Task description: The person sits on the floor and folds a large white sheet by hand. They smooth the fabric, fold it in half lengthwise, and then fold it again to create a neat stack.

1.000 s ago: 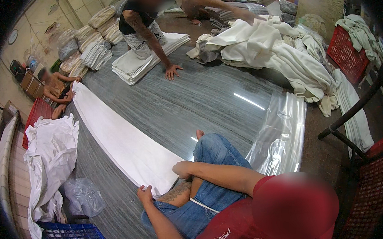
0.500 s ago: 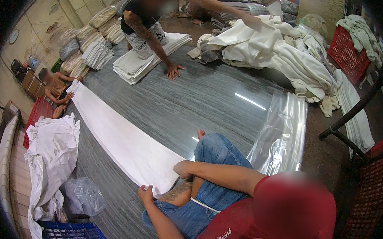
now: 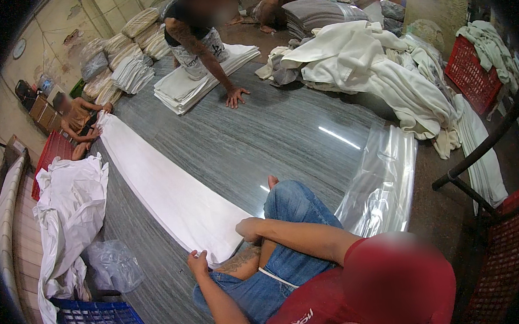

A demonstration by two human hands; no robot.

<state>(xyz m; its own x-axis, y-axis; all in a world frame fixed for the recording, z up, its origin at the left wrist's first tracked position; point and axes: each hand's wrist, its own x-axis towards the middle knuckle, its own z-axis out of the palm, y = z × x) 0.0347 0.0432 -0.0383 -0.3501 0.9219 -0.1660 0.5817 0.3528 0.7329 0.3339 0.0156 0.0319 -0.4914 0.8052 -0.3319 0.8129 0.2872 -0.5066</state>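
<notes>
Two hands at the near end of a long white cloth (image 3: 160, 186) on the grey floor (image 3: 258, 138).

The left hand (image 3: 198, 264) pinches the cloth's near corner with curled fingers; the right hand (image 3: 249, 229), fingers closed, grips the same edge beside a clear plastic sheet (image 3: 385, 184).

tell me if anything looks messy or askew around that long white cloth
The long white cloth lies flat and fairly straight, with the left hand and right hand at its near end. Beside it, a crumpled white sheet and a crumpled clear plastic bag look untidy.
</notes>
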